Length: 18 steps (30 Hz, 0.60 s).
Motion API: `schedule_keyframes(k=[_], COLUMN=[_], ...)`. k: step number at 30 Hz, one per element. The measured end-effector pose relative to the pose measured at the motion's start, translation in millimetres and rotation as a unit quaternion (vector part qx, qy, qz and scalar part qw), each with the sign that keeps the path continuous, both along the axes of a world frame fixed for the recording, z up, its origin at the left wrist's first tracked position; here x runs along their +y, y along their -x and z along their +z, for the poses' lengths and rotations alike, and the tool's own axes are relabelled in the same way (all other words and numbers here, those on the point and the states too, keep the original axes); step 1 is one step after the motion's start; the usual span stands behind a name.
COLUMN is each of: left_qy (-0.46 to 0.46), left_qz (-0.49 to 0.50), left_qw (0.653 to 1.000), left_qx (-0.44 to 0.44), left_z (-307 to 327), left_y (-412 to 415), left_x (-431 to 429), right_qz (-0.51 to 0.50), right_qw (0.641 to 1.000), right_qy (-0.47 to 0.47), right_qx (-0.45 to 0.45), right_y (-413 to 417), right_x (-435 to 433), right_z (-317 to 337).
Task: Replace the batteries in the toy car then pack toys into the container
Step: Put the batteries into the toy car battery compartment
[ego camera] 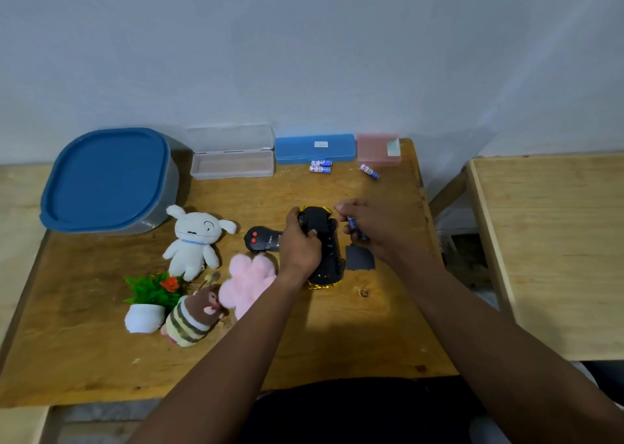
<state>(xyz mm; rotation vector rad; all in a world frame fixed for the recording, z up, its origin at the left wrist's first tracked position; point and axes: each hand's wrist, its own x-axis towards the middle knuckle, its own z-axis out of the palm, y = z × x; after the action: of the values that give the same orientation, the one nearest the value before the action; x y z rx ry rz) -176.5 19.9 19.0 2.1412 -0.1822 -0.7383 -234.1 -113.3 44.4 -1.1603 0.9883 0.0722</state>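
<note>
Both my hands are busy near the middle of the tabletop [337, 335]. My left hand [299, 244] grips the toy car [324, 248], which lies belly-up on the wood with its black underside facing me and its gold body showing at both ends. My right hand [364, 227] is curled around a blue battery [354, 226], just beside the car's right flank. A dark grey battery cover [359, 258] lies flat on the wood below that hand, close to the car. Left of the car sits the black remote [261, 239], then a white plush dog [194, 241], a pink plush [248, 283], a striped plush doll [194, 315] and a small potted plant [152, 302]. The container [108, 180] stands at the far left with its blue lid on. Along the wall are an open clear case [232, 155], a blue case [315, 148] and a pink box [378, 149], with two spare batteries [320, 166] and a third one [369, 171] lying in front of them.
</note>
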Motion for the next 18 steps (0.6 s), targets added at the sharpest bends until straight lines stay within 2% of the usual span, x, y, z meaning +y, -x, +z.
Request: schedule_keyframes(k=[10,18], left_qy=[-0.016,-0.031], left_qz=[0.011,-0.015], left_qw=[0.998,0.994], left_qx=[-0.064,-0.106], left_z=[8.0,16.4], left_y=[-12.0,-35.9], left_x=[0.4,-2.3], right_qz=[-0.008,0.027], right_qw=[0.998,0.999], right_qy=[-0.053,-0.017], right_qx=[0.016,0.034], right_y=[-23.2,-40.3], right_x=[-5.0,-16.9], right_z=[-7.7,-10.4])
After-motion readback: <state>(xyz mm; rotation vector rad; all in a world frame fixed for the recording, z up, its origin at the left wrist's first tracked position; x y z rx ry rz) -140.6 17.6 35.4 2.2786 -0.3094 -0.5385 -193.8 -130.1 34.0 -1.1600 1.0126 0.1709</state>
